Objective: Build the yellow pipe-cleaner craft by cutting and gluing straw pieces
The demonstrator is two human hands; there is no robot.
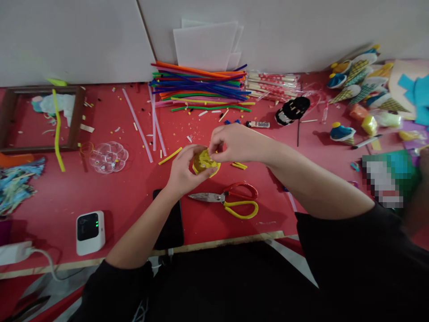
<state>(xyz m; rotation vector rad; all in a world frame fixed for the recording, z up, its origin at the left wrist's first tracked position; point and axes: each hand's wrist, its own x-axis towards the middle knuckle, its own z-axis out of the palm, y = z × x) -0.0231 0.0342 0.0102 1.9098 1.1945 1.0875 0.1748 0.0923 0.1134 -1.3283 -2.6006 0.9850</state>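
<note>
A small round yellow piece (203, 163) sits between my hands over the red table. My left hand (186, 171) grips it from the left, thumb along its near edge. Fingers of my right hand (225, 144) are pinched together at its upper right side; whatever lies between those fingertips is too small to make out. Scissors (219, 198) with one red and one yellow handle lie just below my hands. Short yellow pieces (239, 166) rest right of the round piece, and a yellow strip (170, 156) lies to the left.
Colored pipe cleaners (201, 85) are piled at the back. A black phone (170, 226), a white device (90, 232), a clear flower-shaped tray (109, 157) and a wooden frame (77, 118) are leftward. A black figure (292, 110) and cone-shaped crafts (355, 76) stand rightward.
</note>
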